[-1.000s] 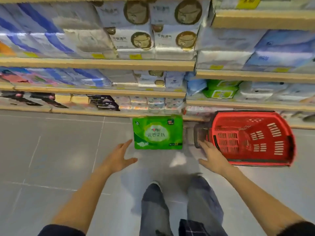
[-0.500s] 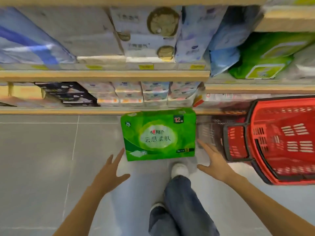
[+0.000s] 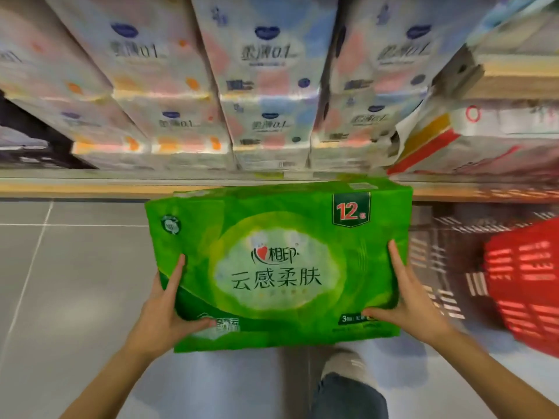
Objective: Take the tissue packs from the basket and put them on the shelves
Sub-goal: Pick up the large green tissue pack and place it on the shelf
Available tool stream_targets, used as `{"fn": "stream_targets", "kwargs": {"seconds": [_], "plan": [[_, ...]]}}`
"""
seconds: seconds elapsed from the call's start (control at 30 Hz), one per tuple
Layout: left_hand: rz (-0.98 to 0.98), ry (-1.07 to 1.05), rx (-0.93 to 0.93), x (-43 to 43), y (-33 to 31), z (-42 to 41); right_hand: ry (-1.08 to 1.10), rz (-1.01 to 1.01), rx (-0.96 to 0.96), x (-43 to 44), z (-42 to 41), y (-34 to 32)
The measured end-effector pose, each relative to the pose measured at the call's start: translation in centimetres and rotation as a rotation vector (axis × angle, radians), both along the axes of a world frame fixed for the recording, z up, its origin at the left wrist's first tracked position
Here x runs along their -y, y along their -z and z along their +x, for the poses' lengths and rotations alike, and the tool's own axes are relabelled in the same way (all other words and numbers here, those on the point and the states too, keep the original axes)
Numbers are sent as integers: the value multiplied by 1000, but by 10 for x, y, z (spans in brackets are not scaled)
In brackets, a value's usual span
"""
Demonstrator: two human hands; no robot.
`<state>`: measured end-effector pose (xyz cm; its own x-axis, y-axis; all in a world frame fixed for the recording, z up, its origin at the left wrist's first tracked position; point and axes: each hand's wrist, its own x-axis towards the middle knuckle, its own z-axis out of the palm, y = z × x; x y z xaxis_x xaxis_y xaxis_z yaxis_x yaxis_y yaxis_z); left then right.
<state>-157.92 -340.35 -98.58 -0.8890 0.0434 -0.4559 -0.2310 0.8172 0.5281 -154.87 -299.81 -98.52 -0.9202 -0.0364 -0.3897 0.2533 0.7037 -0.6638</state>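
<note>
Below the lip of the lowest shelf, the green tissue pack stands on the grey floor with its printed face toward the camera, its top back edge close to or touching that shelf lip; which of the two cannot be told. The left hand grips the pack's lower left corner, thumb laid across the front and fingers wrapped round the side, and the right hand mirrors it on the lower right corner, so both hands are grasping the pack and neither is free. To the right of the pack lies the red basket, blurred, near the pack but apart from it; what it holds cannot be made out. Above the pack the shelf is packed tight with pale tissue bundles stacked two high, with no open gap showing directly behind it. That is the main risk, to my eye: lifted straight up, the pack's top edge could catch the shelf lip and twist out of a grip that sits low on slippery film. The soft wrapper may buckle under the thumbs, letting the upper half sag forward. Pushed into the full row, it could nudge the stacked bundles or simply slide back off onto the floor. A foot just beneath the pack's front edge could also be struck if it drops.
</note>
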Motion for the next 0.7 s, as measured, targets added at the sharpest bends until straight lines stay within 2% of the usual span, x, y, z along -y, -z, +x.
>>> {"fn": "stream_targets", "kwargs": {"seconds": [0.4,0.53,0.7], "plan": [[69,18,-126,-4,-22,3,-16,9,-84,19,8,-13],[56,6,-139,-1,-56,3,-6,11,-110,31,10,-42],[6,-8,-168,15,-131,8,-38,18,-108,45,4,-114]]}}
